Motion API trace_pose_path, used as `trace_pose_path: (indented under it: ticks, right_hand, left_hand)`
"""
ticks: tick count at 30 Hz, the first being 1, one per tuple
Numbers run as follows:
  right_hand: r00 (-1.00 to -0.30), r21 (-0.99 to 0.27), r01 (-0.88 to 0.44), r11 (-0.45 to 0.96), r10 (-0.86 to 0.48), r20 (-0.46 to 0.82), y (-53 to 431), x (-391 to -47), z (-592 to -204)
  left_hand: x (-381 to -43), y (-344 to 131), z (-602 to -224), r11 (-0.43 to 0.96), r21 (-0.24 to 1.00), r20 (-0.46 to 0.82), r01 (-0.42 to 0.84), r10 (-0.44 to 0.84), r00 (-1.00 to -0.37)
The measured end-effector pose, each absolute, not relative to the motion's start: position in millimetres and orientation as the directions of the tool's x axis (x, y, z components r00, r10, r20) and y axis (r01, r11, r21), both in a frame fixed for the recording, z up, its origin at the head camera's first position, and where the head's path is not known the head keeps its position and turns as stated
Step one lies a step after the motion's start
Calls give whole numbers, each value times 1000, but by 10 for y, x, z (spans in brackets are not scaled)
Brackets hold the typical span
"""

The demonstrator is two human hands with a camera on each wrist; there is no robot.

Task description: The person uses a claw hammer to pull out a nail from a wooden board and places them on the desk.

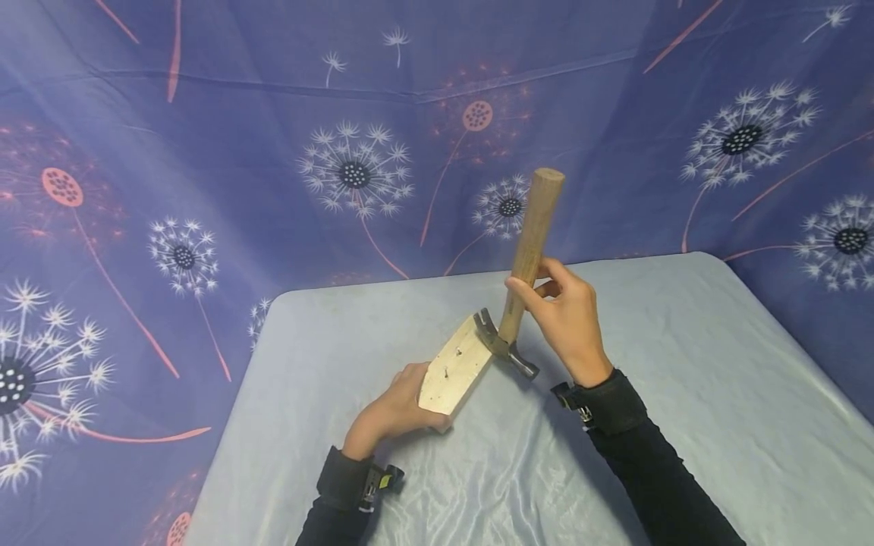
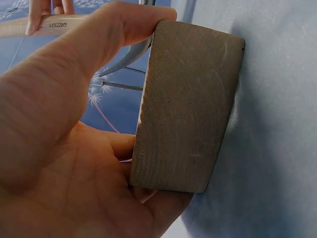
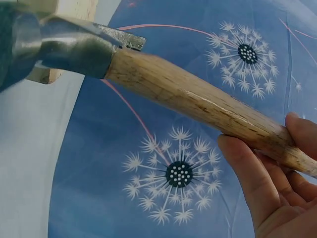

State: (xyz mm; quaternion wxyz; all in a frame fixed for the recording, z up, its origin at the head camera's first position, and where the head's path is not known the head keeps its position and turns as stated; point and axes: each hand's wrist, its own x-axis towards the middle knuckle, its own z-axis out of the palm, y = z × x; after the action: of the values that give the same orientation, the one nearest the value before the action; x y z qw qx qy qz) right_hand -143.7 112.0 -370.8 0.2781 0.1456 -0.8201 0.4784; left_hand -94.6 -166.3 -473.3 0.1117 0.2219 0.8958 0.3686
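Note:
My left hand grips the near end of a pale wooden block, thumb on one side and fingers on the other. Two nails stick up from the block's top face; in the left wrist view a nail juts out sideways. A claw hammer stands handle up, its metal head at the block's far end with the claw over the top face. Between thumb and fingers, my right hand pinches the wooden handle around its middle. Whether the claw touches a nail is hidden.
A table with a shiny pale blue cloth lies under the hands. Behind it hangs a blue-purple curtain with dandelion prints. Each wrist wears a black strap with a small camera.

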Motion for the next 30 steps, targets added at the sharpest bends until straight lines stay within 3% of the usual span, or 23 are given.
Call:
trace_pose_path:
  ticks: [10, 19, 30]
  right_hand:
    - [-814, -751, -481, 452, 88, 575, 1219, -1287, -3776]
    - [-810, -797, -505, 332, 137, 570, 1211, -1071, -3644]
    - [-814, -832, -523, 187, 178, 552, 1286, -1056, -3703]
  left_hand:
    - [-938, -1661, -4740, 661, 682, -39, 315, 462, -886]
    - [-908, -1660, -4707, 674, 676, -59, 297, 452, -890]
    - [-926, -1622, -4711, 661, 678, -47, 322, 475, -879]
